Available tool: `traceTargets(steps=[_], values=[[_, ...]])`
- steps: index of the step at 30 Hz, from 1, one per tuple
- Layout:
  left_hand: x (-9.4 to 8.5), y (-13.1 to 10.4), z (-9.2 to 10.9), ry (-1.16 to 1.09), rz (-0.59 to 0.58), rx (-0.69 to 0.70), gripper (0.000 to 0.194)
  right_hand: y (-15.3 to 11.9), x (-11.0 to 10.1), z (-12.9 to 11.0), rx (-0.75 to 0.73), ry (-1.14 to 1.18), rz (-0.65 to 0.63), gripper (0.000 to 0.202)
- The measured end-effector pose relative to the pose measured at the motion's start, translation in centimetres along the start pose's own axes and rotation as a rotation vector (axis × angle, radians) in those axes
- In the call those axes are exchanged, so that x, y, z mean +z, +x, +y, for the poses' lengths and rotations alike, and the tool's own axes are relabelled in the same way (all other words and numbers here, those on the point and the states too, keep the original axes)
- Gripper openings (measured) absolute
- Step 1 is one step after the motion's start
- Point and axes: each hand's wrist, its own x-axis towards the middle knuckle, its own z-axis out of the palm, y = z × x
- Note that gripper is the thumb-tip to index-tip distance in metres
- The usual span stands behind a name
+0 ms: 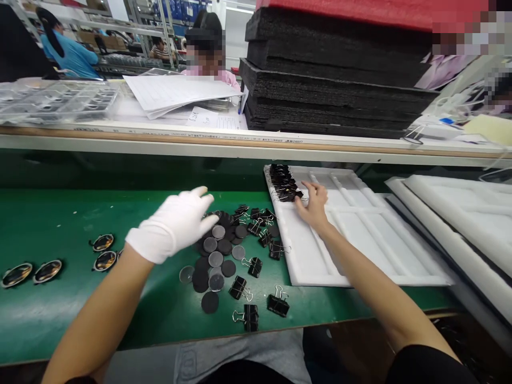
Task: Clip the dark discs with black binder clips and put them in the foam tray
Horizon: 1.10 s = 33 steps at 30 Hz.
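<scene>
- Green tabletop (pixel 156 309) beneath both hands.
- White-gloved left hand (pixel 184 216): loosely spread, empty, by round black discs (pixel 224 246).
- Bare right hand (pixel 315 205): half-curled at black binder clips (pixel 283 189); hold unclear.

Framed lenses (pixel 47 272): 4 whole, a 5th partly hidden. Clear discs (pixel 186 274): at least 6. Black discs (pixel 210 302): 8+, overlapping, exact count unclear. Loose binder clips (pixel 279 305): 9+, far ones bunched. White tray (pixel 300 253) holding clips (pixel 280 173): 1; clips inside too packed to count.
</scene>
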Motion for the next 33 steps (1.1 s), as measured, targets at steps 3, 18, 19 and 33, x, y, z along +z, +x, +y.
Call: traceTargets(steps=[3, 18, 19, 33], values=[[1.4, -1.3, -3.9, 0.008, 0.069, -0.203, 0.058, -0.5, 0.3, 0.0, -0.014, -0.013, 0.034, 0.054], [10.6, -16.3, -14.1, 0.065, 0.129, -0.624, 0.056, -1.0, 0.8, 0.9, -0.2, 0.206, 0.157, 0.033], [10.8, -16.2, -14.1, 0.049, 0.106, -0.596, 0.057, -0.9, 0.6, 0.8, -0.203, 0.206, 0.156, 0.033], [11.6, -12.4, -8.1, 0.057, 0.058, -0.288, 0.088, -9.4, -9.0, -8.7, -0.784, 0.067, -0.563, 0.035]])
